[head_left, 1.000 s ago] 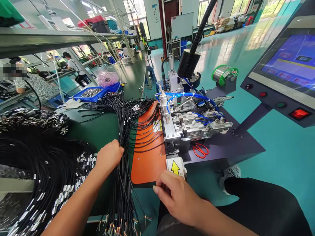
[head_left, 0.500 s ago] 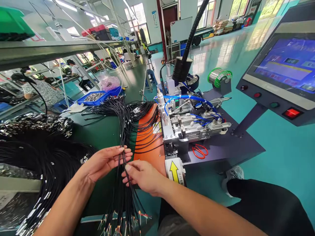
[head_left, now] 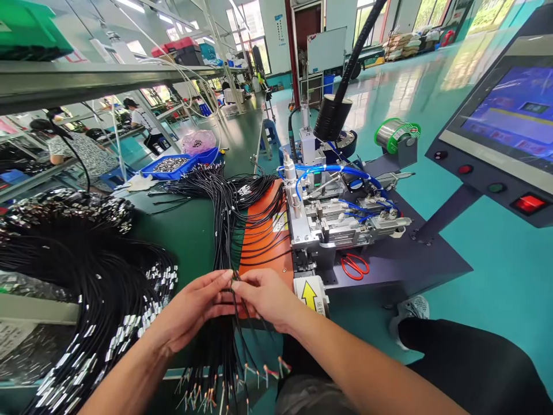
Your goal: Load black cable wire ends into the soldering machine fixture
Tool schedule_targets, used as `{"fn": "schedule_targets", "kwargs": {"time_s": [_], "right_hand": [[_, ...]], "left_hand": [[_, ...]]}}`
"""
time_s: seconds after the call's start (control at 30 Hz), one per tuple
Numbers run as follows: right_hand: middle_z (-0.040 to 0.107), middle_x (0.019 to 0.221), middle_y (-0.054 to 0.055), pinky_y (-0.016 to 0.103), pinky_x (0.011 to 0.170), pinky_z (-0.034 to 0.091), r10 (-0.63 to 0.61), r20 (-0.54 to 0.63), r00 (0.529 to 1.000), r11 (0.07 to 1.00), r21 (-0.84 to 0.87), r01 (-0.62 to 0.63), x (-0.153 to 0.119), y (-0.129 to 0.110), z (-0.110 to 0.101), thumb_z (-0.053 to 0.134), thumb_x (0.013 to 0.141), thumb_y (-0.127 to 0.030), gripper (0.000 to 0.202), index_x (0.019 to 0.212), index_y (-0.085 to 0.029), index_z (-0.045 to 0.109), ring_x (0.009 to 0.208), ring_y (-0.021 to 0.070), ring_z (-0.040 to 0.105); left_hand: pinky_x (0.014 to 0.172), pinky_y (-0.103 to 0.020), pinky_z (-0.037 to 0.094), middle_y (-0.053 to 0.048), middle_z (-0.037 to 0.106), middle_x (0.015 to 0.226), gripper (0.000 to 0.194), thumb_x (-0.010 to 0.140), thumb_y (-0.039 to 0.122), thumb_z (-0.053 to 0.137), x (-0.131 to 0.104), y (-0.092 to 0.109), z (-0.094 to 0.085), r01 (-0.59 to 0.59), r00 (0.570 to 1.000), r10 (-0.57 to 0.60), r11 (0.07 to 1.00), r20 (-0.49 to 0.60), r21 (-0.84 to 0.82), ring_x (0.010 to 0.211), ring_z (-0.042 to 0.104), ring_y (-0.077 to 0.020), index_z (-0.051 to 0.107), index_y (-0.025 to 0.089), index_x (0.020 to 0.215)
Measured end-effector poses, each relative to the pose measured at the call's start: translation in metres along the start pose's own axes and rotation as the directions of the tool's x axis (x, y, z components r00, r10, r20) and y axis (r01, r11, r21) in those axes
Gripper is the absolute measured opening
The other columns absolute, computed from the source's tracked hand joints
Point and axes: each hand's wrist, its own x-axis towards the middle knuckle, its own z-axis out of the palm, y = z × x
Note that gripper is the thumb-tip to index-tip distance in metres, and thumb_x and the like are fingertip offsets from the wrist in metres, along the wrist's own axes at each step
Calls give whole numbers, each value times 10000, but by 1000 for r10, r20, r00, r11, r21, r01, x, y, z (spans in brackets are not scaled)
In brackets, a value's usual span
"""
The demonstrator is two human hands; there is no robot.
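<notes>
My left hand (head_left: 196, 305) pinches thin black cables between thumb and index finger, its other fingers curled beneath them. Close beside it, the thumb and fingertips of my right hand (head_left: 268, 297) are closed on the same few cables. A thick bundle of black cables (head_left: 222, 230) runs down the green table behind my hands. Below them hang the stripped cable ends (head_left: 207, 395), showing coloured wires. Several single cables lie across an orange mat (head_left: 259, 245) toward the metal machine (head_left: 345, 222) on the right.
Heaps of black cables with metal connectors (head_left: 82, 276) fill the left side. A blue tray of small parts (head_left: 168, 166) sits farther back. Red-handled scissors (head_left: 355, 267) lie by the machine; a control panel (head_left: 496, 132) and solder spool (head_left: 395, 135) stand right. Other people sit at far left.
Both hands have come together and shifted slightly right. A few cables are now drawn apart from the bundle, their stripped ends swung right. The view has turned a little left.
</notes>
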Motion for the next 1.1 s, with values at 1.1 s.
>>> {"fn": "schedule_targets", "kwargs": {"time_s": [1.1], "right_hand": [[621, 957, 59, 292, 786, 448, -334, 53, 941, 636, -724, 266, -51, -13, -32, 525, 884, -105, 328, 1169, -199, 657, 860, 170, 595]], "left_hand": [[799, -358, 592, -143, 668, 1102, 307, 826, 185, 634, 10, -10, 8, -32, 991, 14, 990, -131, -135, 857, 708, -212, 528, 144, 1111]]}}
